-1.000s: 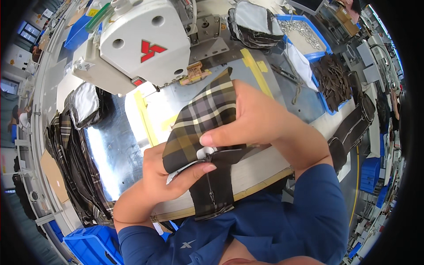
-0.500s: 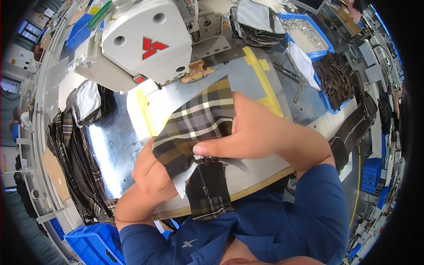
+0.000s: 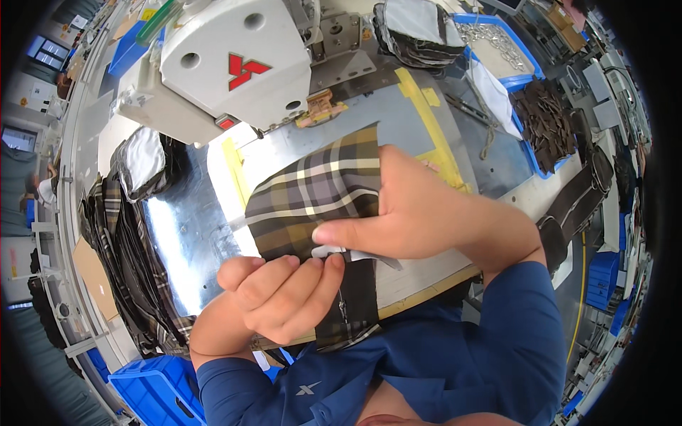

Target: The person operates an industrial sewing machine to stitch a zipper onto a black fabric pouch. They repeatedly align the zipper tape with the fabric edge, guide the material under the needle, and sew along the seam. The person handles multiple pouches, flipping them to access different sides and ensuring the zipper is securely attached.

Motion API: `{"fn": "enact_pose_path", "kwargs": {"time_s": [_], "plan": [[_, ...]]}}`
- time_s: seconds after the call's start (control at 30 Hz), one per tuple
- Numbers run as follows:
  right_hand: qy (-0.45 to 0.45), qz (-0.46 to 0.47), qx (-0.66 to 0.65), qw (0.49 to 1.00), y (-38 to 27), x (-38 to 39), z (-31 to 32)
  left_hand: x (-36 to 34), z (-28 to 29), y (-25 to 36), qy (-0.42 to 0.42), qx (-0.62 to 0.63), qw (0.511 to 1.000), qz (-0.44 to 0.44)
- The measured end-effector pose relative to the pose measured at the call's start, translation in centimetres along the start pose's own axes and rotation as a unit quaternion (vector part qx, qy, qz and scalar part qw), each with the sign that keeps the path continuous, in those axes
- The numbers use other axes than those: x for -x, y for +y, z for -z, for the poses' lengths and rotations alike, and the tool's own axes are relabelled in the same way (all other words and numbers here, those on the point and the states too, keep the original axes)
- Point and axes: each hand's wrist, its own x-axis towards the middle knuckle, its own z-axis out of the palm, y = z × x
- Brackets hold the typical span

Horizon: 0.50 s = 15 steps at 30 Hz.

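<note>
A brown, black and cream plaid fabric piece [image 3: 312,174] is held over the sewing machine's bed. My right hand [image 3: 419,206] grips its right side, thumb on top and fingers hidden beneath. Below the thumb, a bit of white lining [image 3: 330,251] shows at the near edge. My left hand [image 3: 288,295] is closed at that edge, fingers curled and fingertips against the lining; its thumb is hidden. A black strip with a zipper [image 3: 360,291] and a plaid end hangs from the piece toward my body, partly behind the left hand.
A white sewing machine head [image 3: 234,71] stands just beyond the fabric. Plaid pieces [image 3: 121,263] and a white-topped stack [image 3: 145,163] lie left. Far right are another stack [image 3: 415,32], a blue tray of metal parts [image 3: 497,46] and brown pieces [image 3: 543,124]. A blue crate [image 3: 153,390] sits lower left.
My left hand has moved from the fabric's left side to the right, onto its near edge by the zipper strip, fingers now curled. The right hand keeps its grip.
</note>
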Motion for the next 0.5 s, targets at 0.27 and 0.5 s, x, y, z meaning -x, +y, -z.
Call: {"fn": "enact_pose_path", "kwargs": {"time_s": [0.27,0.5], "plan": [[0.006,0.052,0.03,0.998,-0.7,0.2,-0.4,0.1,-0.1,0.1,0.015,-0.018,0.997,-0.072],[0.061,0.086,0.004,0.994,0.2,-0.1,-1.7,-0.4,0.0,-0.4,0.028,-0.019,0.991,-0.132]]}}
